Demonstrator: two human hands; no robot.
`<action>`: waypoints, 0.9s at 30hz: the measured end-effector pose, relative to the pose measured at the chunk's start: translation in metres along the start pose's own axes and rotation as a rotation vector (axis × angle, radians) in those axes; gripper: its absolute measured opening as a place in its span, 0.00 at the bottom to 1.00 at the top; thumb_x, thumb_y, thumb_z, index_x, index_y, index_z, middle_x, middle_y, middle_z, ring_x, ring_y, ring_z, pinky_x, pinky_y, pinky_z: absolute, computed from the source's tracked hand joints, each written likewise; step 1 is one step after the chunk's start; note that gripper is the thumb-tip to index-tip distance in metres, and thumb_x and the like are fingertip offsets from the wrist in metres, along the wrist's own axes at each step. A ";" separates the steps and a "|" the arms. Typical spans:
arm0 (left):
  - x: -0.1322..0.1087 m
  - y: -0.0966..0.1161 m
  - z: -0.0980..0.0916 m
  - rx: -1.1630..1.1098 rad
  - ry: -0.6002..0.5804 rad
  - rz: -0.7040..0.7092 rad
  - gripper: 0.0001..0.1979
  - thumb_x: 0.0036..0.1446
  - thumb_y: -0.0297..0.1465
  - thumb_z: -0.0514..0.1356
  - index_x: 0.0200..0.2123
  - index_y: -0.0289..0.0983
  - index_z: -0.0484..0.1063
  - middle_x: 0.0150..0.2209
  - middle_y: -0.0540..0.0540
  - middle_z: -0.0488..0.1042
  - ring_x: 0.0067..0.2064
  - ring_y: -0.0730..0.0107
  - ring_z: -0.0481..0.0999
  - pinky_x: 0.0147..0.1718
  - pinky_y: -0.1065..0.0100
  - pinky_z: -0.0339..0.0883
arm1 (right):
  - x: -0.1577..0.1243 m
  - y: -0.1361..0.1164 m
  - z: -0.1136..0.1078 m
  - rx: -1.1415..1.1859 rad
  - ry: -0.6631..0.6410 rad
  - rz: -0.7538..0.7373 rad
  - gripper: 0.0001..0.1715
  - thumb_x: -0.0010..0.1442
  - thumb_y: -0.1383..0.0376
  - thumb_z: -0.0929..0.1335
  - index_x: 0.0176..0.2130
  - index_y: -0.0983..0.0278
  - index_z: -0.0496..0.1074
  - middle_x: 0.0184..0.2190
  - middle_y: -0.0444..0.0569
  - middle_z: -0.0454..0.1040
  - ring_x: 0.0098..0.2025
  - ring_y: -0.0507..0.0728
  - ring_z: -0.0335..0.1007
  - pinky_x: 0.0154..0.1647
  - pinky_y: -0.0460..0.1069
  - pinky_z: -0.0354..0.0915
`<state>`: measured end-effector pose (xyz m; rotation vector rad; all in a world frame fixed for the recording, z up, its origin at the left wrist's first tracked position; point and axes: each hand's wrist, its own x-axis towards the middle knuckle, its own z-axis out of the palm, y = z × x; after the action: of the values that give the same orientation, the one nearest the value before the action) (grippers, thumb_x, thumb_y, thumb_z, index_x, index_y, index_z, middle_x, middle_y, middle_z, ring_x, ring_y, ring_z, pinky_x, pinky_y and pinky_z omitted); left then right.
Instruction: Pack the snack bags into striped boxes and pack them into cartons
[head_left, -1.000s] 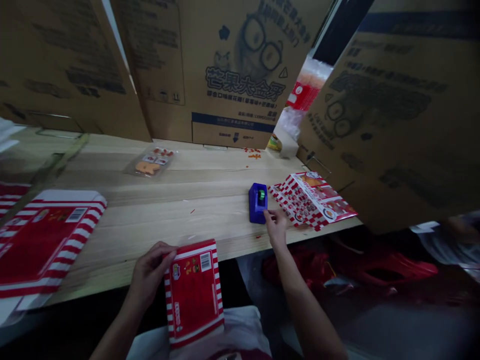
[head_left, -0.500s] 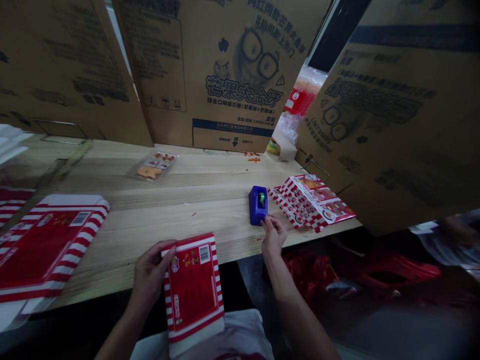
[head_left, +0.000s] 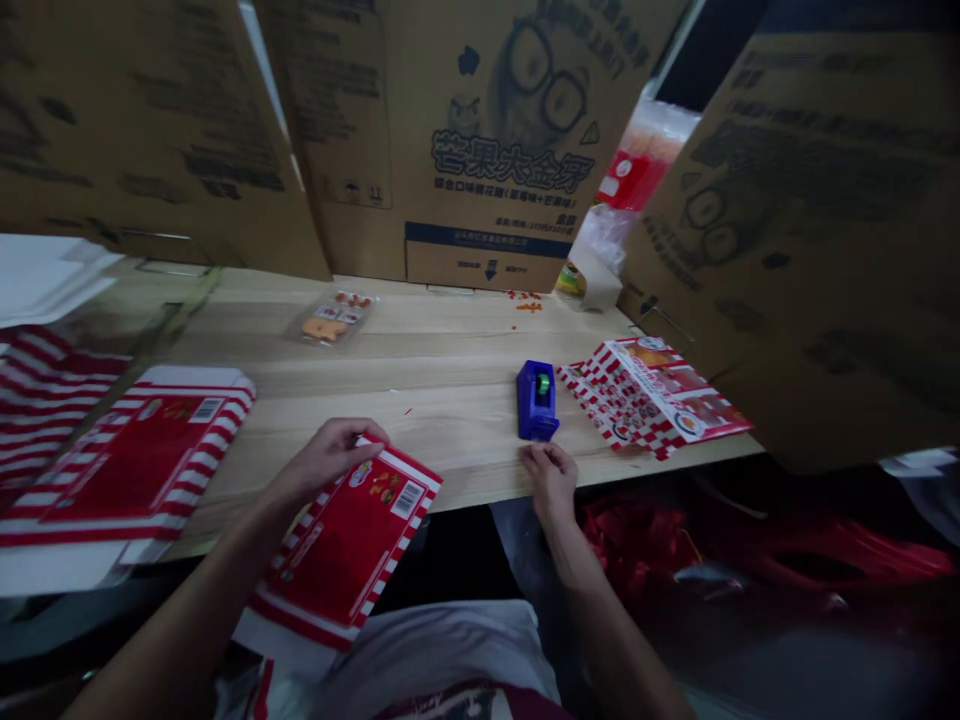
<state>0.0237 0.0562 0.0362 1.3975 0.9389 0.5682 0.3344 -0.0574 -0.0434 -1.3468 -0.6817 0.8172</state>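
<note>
The striped carton point(head_left: 349, 545) has swung over sideways, pinched at its edge by the left hand point(head_left: 330, 455); the right hand point(head_left: 551, 483), fingers loosely curled on nothing, sits just below the blue tape dispenser point(head_left: 537, 402).

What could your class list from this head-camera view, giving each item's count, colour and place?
cardboard cartons: three, brown, standing behind the table
wooden table: one, pale, under everything
clear snack packet: one, orange contents, table's back
tape dispenser: one, blue with green centre, mid-table
checkered printed carton: one, red and white, table's right
striped carton blanks: two, red and white, table's left
held carton blank: one, red and white, over front edge
left hand: one, on held carton blank
right hand: one, at table's front edge, near dispenser
</note>
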 end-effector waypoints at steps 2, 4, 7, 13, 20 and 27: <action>0.002 0.003 0.003 0.031 -0.085 -0.007 0.12 0.40 0.39 0.70 0.25 0.36 0.78 0.21 0.48 0.75 0.23 0.69 0.71 0.21 0.73 0.63 | -0.009 -0.015 0.012 -0.006 -0.140 0.048 0.19 0.49 0.50 0.73 0.24 0.62 0.71 0.26 0.45 0.68 0.31 0.55 0.66 0.41 0.53 0.67; 0.005 0.003 0.007 0.041 -0.149 -0.015 0.10 0.40 0.36 0.69 0.23 0.36 0.78 0.20 0.48 0.74 0.22 0.70 0.70 0.21 0.73 0.61 | -0.013 -0.033 0.030 -0.073 -0.434 0.077 0.17 0.49 0.53 0.74 0.23 0.63 0.72 0.28 0.46 0.69 0.33 0.55 0.66 0.40 0.51 0.66; 0.009 -0.003 0.013 0.025 -0.180 -0.032 0.08 0.39 0.34 0.69 0.24 0.35 0.79 0.21 0.48 0.75 0.23 0.71 0.70 0.23 0.73 0.62 | -0.010 -0.052 0.064 -0.224 -0.913 0.049 0.18 0.52 0.52 0.73 0.23 0.63 0.73 0.29 0.46 0.69 0.32 0.53 0.65 0.35 0.48 0.62; 0.008 -0.016 0.017 0.013 -0.249 -0.057 0.10 0.40 0.33 0.68 0.27 0.34 0.78 0.23 0.48 0.76 0.23 0.73 0.70 0.24 0.74 0.61 | -0.007 -0.044 0.108 -0.492 -1.136 -0.192 0.18 0.52 0.56 0.73 0.21 0.64 0.70 0.27 0.45 0.68 0.30 0.52 0.64 0.32 0.46 0.59; -0.002 -0.013 0.012 0.008 -0.258 -0.062 0.12 0.43 0.35 0.68 0.29 0.31 0.76 0.23 0.51 0.73 0.24 0.76 0.67 0.24 0.75 0.60 | -0.020 -0.043 0.115 -0.871 -0.981 -0.244 0.15 0.48 0.60 0.75 0.23 0.65 0.70 0.22 0.43 0.69 0.25 0.50 0.62 0.27 0.46 0.54; -0.018 0.005 0.004 -0.034 -0.314 -0.034 0.15 0.47 0.38 0.68 0.33 0.31 0.76 0.25 0.49 0.74 0.25 0.75 0.68 0.26 0.74 0.60 | -0.023 -0.043 0.119 -0.314 -1.102 0.381 0.25 0.41 0.52 0.78 0.31 0.67 0.72 0.25 0.43 0.73 0.25 0.51 0.67 0.27 0.45 0.59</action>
<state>0.0181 0.0395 0.0450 1.3890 0.6953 0.3252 0.2288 -0.0114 0.0138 -1.2442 -1.4666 1.8619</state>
